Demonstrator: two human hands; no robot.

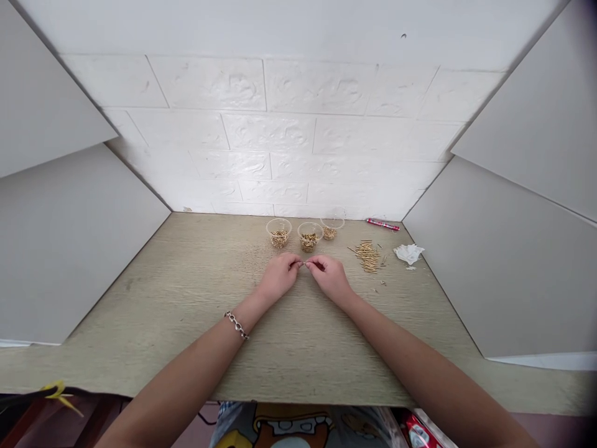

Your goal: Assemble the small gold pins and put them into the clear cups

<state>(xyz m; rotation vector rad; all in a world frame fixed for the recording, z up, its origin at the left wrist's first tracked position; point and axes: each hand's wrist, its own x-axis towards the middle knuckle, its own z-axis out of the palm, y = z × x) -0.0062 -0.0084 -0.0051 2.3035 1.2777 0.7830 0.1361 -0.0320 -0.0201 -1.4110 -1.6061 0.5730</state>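
My left hand (281,274) and my right hand (328,275) meet fingertip to fingertip over the table, both pinched around a tiny thin piece (305,264) too small to make out. Just behind them stand clear plastic cups: the left cup (278,238) and the middle cup (308,241) hold small gold pieces, and the right cup (329,233) holds a few more. To the right of my right hand lies a pile of gold sticks (367,256). Tiny gold bits (254,261) are scattered to the left of my left hand.
A red tube-like packet (383,224) lies near the back wall. Crumpled white tissue (409,253) sits at the right, with small scraps (383,283) nearer. Grey panels (84,249) flank the wooden table (298,354) on both sides.
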